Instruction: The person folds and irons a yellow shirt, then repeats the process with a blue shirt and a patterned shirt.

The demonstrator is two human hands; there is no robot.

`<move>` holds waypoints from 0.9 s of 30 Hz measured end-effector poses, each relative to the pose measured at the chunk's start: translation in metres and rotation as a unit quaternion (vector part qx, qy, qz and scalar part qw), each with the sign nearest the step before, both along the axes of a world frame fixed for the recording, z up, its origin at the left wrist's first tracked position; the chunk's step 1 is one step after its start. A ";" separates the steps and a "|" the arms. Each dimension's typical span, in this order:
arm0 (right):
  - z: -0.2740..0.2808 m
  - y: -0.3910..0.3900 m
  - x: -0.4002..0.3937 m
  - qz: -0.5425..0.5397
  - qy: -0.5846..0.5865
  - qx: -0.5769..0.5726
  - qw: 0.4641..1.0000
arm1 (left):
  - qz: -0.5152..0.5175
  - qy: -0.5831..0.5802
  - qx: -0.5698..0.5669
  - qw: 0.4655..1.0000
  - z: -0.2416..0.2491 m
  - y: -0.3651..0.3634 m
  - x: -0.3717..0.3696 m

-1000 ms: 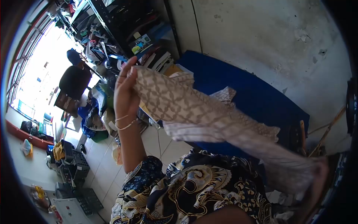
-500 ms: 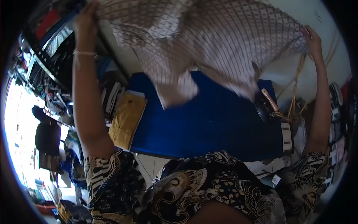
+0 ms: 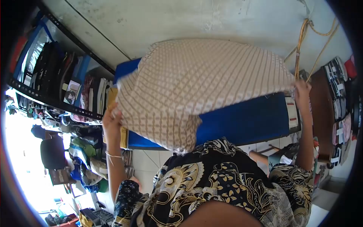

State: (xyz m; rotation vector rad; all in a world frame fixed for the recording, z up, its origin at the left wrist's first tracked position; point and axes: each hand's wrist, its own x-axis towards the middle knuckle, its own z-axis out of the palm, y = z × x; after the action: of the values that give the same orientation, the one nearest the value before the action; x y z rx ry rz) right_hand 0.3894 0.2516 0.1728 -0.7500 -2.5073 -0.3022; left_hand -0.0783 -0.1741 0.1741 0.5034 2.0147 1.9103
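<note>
A beige striped cloth [image 3: 211, 72] billows over a blue table [image 3: 242, 121], spread between my two hands. My left hand [image 3: 112, 119] grips its near left edge, with the fingers closed on the fabric. At the right end of the table, my right hand [image 3: 302, 92] pinches the cloth's right corner. Part of the cloth hangs down near the table's front edge, close to my patterned shirt. A yellow item [image 3: 123, 137] shows partly beside my left hand, mostly covered by the cloth.
Metal shelving [image 3: 56, 96] with folded clothes and packets stands at the left. Yellowish ropes [image 3: 298, 49] hang on the wall at the right. Stacked garments [image 3: 337, 94] lie further right. A white slotted object [image 3: 292, 112] sits at the table's right end.
Both my hands have come down and nearer with the cloth, which now spreads over the table. The iron-like object at the right is now hidden, and more wall shows.
</note>
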 end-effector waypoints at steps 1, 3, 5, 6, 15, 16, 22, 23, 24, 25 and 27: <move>-0.018 -0.008 0.001 0.013 -0.012 -0.044 0.999 | -0.011 -0.039 -0.052 0.998 -0.020 -0.009 0.000; -0.049 -0.026 0.015 0.024 -0.089 -0.154 0.984 | -0.081 -0.043 -0.239 0.967 -0.065 -0.034 -0.001; -0.056 -0.032 0.016 0.023 -0.158 -0.219 0.963 | -0.185 -0.075 -0.385 0.901 -0.093 -0.049 -0.006; -0.051 -0.038 0.007 -0.014 -0.297 -0.305 0.905 | -0.184 -0.080 -0.388 0.900 -0.105 -0.047 -0.010; -0.127 0.080 -0.059 -0.080 -0.025 -0.171 0.982 | 0.145 0.125 -0.462 0.866 -0.264 0.008 -0.096; -0.135 0.098 -0.057 -0.141 -0.115 -0.175 0.968 | 0.147 0.125 -0.462 0.866 -0.239 0.022 -0.083; -0.147 0.146 -0.129 -0.217 -0.198 -0.051 0.955 | 0.225 0.135 -0.719 0.644 -0.168 0.049 -0.059; -0.153 0.151 -0.152 -0.207 -0.200 -0.057 0.956 | 0.229 0.202 -0.703 0.642 -0.170 0.062 -0.067; -0.161 0.158 -0.177 -0.118 -0.206 -0.111 0.965 | 0.229 0.269 -0.685 0.637 -0.172 0.078 -0.080; -0.169 0.165 -0.203 -0.029 -0.209 -0.163 0.964 | 0.174 0.296 -0.652 0.675 -0.172 0.098 -0.098; -0.182 0.178 -0.254 0.048 -0.226 -0.168 0.958 | 0.054 0.308 -0.580 0.752 -0.200 0.130 -0.163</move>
State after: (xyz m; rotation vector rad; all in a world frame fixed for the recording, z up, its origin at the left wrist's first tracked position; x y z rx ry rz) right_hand 0.1359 0.4297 -0.0092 -0.7500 -3.0683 -0.0061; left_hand -0.2411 -0.0442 -0.0260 0.6654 3.1308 0.1551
